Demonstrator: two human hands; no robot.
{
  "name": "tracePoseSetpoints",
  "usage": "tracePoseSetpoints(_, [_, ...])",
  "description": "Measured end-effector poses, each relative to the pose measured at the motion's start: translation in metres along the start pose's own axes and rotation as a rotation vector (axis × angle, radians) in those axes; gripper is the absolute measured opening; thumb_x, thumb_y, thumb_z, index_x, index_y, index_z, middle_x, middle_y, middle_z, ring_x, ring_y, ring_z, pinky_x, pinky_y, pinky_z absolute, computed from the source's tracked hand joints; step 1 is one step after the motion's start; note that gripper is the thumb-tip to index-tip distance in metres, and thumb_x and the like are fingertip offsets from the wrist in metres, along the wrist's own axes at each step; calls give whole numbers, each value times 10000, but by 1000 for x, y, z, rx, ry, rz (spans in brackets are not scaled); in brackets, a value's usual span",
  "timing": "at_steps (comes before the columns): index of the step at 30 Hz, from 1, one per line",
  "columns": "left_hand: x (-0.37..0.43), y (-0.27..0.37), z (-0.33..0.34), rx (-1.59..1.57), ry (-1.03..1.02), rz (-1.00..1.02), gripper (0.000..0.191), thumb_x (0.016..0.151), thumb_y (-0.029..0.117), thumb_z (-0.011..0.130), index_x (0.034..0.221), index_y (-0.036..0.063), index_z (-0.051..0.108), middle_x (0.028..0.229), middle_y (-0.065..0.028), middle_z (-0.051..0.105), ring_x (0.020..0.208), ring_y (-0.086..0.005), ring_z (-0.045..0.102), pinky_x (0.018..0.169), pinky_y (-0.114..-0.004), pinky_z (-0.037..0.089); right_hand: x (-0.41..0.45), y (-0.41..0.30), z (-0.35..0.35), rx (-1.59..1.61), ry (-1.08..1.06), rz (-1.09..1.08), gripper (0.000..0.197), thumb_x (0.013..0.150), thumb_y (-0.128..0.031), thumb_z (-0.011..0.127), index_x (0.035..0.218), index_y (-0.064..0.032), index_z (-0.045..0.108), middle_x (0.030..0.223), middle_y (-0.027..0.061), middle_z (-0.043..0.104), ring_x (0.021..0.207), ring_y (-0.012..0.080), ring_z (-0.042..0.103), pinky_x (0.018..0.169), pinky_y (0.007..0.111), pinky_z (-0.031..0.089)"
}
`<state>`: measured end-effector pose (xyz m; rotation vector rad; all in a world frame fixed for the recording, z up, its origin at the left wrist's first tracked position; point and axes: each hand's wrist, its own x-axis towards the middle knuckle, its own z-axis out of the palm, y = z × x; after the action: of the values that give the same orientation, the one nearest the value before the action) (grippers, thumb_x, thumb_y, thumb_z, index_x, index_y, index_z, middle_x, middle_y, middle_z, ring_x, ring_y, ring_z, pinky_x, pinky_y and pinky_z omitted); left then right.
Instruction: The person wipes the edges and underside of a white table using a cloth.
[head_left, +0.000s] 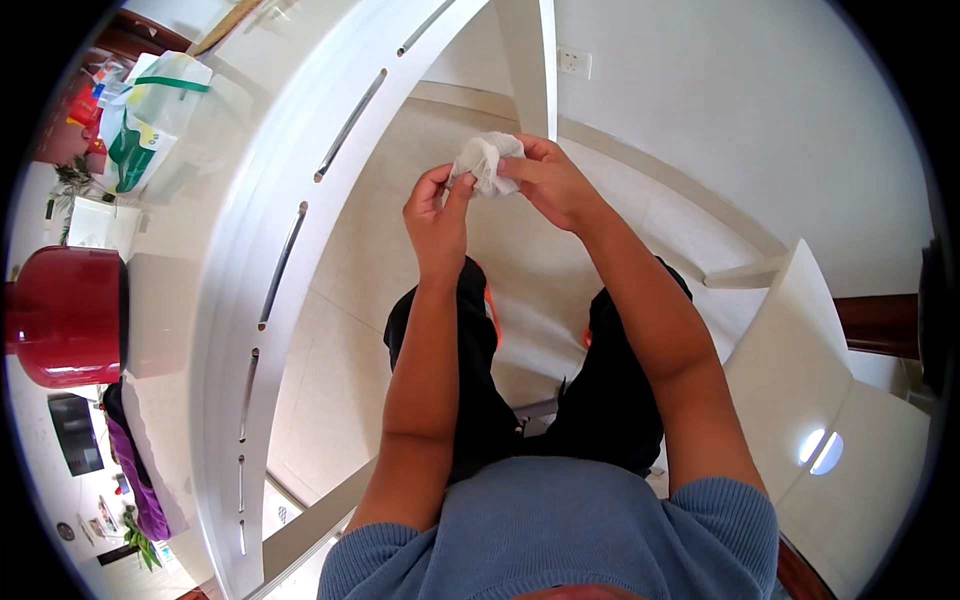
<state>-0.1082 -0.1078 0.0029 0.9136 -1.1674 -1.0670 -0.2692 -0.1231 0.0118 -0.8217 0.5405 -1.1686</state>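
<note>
A crumpled piece of thin white cloth or tissue (486, 161) is held up between both hands, over the pale tiled floor. My left hand (442, 214) pinches its left edge between thumb and fingers. On the other side, my right hand (551, 180) grips it with the thumb in front and the fingers behind. Whether anything is wrapped inside the white piece cannot be seen. Below the hands are my legs in black trousers, with bits of orange footwear showing.
To the left runs a white table edge (247, 247) with slotted metal trim. On the tabletop are a red rounded object (71, 315), a plastic package (154, 112) and purple cloth (139, 480). White chairs (795, 337) stand at the right; a wall socket (574, 61) is ahead.
</note>
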Motion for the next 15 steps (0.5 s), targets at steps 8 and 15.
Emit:
tracePoseSetpoints(8, [7,-2,-13,126,15,120,170,848,3,598,1016,-23,594,1036,-58,593,971,-104,544,855,-255,436,3,-4,18,-369,-50,-5,240,819,-19,646,1054,-23,595,1011,25,626,889,114,605,792,285,485])
tracePoseSetpoints(15, [2,-1,-14,-94,170,85,304,845,41,615,1129,-2,516,1060,-48,571,991,-119,538,865,-256,431,19,-5,100,-716,179,-942,241,723,18,665,950,-31,598,912,79,618,843,205,603,736,308,498])
